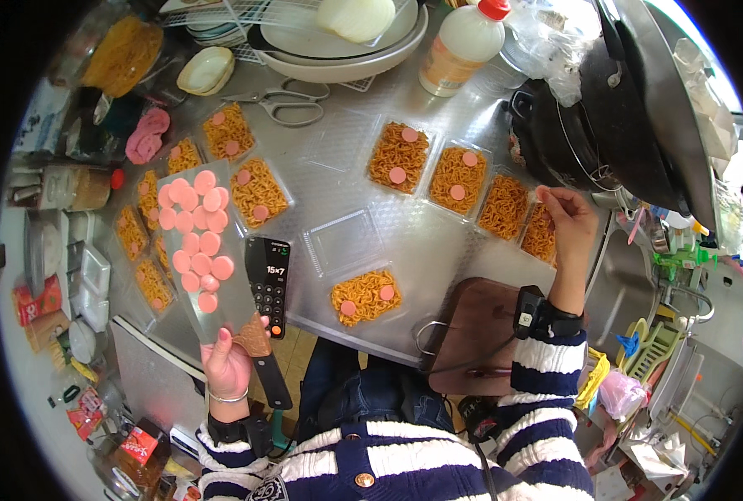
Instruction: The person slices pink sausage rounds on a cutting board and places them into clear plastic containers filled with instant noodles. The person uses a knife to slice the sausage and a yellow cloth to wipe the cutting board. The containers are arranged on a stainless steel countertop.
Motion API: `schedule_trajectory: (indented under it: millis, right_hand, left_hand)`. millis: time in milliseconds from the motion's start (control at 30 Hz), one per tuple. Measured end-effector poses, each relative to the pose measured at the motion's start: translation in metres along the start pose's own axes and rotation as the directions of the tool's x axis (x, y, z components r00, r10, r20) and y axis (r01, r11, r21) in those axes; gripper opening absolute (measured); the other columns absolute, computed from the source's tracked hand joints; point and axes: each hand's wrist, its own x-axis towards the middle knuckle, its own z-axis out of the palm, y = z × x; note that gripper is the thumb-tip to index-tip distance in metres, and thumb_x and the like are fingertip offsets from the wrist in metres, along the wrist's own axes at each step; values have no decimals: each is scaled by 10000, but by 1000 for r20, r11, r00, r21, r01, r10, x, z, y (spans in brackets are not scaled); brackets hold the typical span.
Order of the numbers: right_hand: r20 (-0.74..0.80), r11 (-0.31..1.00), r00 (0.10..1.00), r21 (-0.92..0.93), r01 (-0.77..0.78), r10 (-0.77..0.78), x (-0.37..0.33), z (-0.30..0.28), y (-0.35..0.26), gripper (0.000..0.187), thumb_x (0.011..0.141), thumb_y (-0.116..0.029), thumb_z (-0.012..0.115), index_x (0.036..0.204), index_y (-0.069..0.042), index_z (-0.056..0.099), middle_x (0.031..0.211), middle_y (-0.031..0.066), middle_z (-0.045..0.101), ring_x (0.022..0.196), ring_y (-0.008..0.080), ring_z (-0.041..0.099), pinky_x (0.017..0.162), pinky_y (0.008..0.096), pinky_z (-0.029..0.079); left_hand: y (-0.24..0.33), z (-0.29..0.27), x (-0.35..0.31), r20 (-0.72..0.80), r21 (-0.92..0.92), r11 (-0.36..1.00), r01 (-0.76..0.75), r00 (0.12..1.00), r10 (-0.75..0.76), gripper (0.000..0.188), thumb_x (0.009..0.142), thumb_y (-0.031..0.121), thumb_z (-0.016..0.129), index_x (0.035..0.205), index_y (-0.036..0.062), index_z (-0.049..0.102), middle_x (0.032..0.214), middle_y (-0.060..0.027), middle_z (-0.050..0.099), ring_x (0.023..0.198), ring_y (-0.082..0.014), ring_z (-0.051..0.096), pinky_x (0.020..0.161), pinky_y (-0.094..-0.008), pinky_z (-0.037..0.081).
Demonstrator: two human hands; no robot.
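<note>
Left of the nearest noodle block [368,292], the left hand [225,371] gripped a broad knife [234,294] at its heel, thumb pressed on the blade; the fingers beneath were mostly hidden, so I could not tell how they closed. The blade lay face-up, probably serving as a tray for its round pink slices [200,219]. A phone [269,288] lay between knife and block. Right of the block was a brown board [480,330].

The block bore two slices; its clear lid [344,240] lay open beyond, presumably to leave the noodles exposed. Farther right, the right hand [573,221] pinched one slice [542,193] between thumb and forefinger above the end noodle block [538,232]. Beyond the nearest block, left-hand noodle blocks [258,190] and right-hand noodle blocks [456,174] sat side by side, likely for easy reach. Farthest off were scissors [271,98], beyond-left, and a bottle [461,48], beyond-right.
</note>
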Motion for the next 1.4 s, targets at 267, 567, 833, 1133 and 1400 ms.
schedule_trajectory:
  millis: [267,567,833,1133,1400]
  right_hand:
    - [-25,998,997,-14,66,-67,-19,-10,-13,121,794,-98,689,853,-2,644,731,17,650,565,47,524,513,171,400]
    - [84,992,991,71,103,-109,-32,7,-25,73,817,-32,634,881,1,647,749,23,654,635,58,573,557,180,447]
    - [338,985,937,173,26,-84,-47,65,-56,67,823,-11,620,888,0,629,823,42,668,691,75,592,605,195,471]
    - [617,968,766,251,25,-179,-96,120,-97,96,836,2,606,933,5,608,886,72,679,753,73,596,622,191,457]
    - [589,957,800,280,-74,-110,-99,84,-74,76,840,17,591,914,15,607,889,73,670,833,109,625,712,205,471]
  left_hand:
    - [8,-23,-25,-11,-23,1000,-2,1000,2,390,898,208,537,1210,-2,433,1084,-156,576,931,-318,612,737,-405,532]
    - [6,-13,-21,84,-71,996,49,996,-43,362,887,187,552,1184,-5,473,1074,-177,592,920,-347,619,757,-435,537]
    - [-16,12,-3,211,-134,971,196,963,-165,473,873,120,550,1295,21,362,1219,-142,499,1061,-327,542,887,-495,464]
    - [-57,41,20,295,-216,925,313,924,-243,424,900,54,487,1309,26,379,1290,-112,458,1155,-303,485,996,-489,376]
    - [-57,39,28,248,-171,949,263,944,-217,423,902,68,496,1302,3,373,1266,-118,480,1129,-308,504,971,-491,398]
